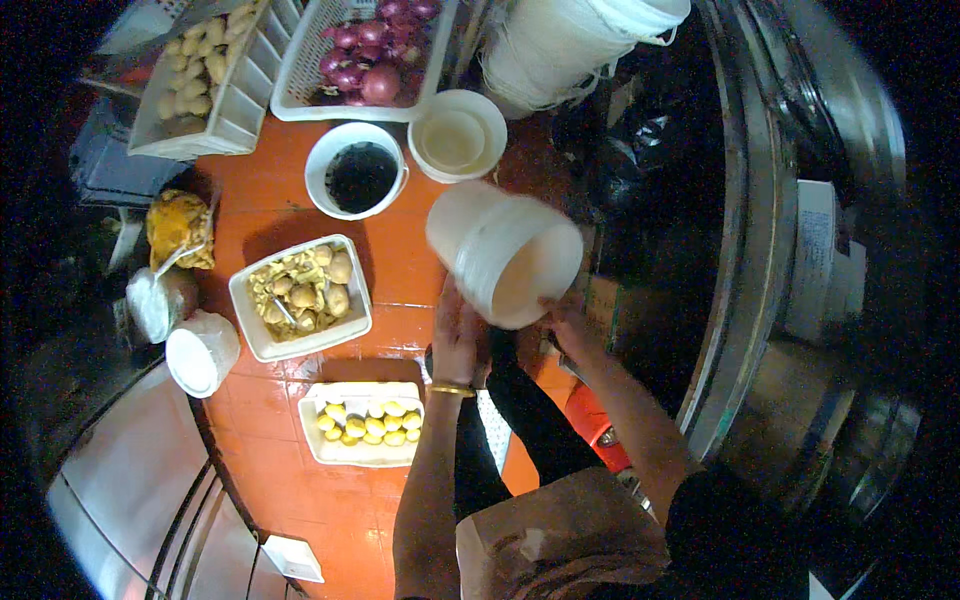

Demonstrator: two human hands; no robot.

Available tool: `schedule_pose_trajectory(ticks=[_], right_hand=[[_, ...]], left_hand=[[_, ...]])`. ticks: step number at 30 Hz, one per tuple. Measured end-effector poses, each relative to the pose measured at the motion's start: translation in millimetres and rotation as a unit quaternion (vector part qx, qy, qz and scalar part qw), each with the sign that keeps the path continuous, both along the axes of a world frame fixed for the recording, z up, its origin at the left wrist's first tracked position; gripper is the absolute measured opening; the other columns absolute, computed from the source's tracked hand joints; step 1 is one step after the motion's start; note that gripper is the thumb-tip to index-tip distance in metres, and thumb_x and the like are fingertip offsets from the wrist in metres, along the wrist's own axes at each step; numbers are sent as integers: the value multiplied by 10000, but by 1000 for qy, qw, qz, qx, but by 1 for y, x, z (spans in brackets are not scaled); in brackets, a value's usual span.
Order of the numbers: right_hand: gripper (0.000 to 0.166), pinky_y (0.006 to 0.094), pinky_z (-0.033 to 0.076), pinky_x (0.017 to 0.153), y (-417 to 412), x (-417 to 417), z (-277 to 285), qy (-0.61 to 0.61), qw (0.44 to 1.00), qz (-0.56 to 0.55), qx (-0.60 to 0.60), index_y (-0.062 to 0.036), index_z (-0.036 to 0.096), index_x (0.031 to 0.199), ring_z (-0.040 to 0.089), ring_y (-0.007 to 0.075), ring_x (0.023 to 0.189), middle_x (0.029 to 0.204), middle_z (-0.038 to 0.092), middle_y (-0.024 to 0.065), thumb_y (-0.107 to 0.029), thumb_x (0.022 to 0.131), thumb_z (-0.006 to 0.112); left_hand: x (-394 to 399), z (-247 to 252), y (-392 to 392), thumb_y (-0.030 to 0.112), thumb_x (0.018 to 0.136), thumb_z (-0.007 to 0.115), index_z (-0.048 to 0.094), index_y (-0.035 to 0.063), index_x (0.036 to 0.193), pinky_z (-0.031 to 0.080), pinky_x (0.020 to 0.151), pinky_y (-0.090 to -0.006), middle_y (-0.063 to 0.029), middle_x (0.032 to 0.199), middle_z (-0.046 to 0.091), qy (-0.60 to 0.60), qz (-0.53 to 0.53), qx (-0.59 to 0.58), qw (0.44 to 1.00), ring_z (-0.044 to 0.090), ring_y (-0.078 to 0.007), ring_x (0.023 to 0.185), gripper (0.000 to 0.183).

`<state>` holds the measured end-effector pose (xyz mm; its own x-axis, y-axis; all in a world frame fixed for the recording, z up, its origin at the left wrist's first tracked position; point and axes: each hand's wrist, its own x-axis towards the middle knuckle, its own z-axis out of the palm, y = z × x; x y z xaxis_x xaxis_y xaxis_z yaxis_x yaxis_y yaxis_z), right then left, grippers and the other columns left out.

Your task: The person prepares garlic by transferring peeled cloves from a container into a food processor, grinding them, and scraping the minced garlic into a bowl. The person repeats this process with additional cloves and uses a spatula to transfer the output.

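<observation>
A whitish plastic bucket (480,232) is tipped over on a slant between my hands, its round mouth facing back towards me; its outline is slightly blurred. My left hand (456,334) supports it from the near left side, with a yellow bangle on that wrist. At the near right of the rim, the fingers of my right hand (564,322) grip the edge. To the left, a white tub (356,330) contains potatoes, peelings and what looks like a peeler. Nearer me, peeled potatoes (373,427) lie in another white tub (322,446).
Beyond the bucket stand a pail of dark contents (321,184) and a white bucket (491,161). Crates of red onions (381,84) and potatoes (193,82) line the back. Metal cabinets (127,457) border the left; a red container (589,412) is by my right leg.
</observation>
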<state>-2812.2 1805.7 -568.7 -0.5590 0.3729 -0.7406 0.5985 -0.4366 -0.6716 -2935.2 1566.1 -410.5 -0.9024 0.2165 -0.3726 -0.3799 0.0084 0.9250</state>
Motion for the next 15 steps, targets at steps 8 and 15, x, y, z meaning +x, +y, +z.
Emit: schedule_pose_trajectory(ticks=[8,15], right_hand=[[598,446,629,773,37,-240,71,86,996,25,-24,-127,464,1341,647,293,968,1129,622,96,-55,770,628],[472,485,614,834,54,-306,58,180,957,223,45,-72,519,1307,680,359,932,1175,642,148,-72,848,631]], left_hand=[[21,1,-19,215,1035,451,507,-26,1338,438,1031,-385,-201,1281,610,-21,3,-100,995,580,-321,1195,391],[113,1,-60,133,1019,505,595,-2,1216,520,891,-305,-111,1098,684,-170,36,-33,984,652,-180,1013,255]])
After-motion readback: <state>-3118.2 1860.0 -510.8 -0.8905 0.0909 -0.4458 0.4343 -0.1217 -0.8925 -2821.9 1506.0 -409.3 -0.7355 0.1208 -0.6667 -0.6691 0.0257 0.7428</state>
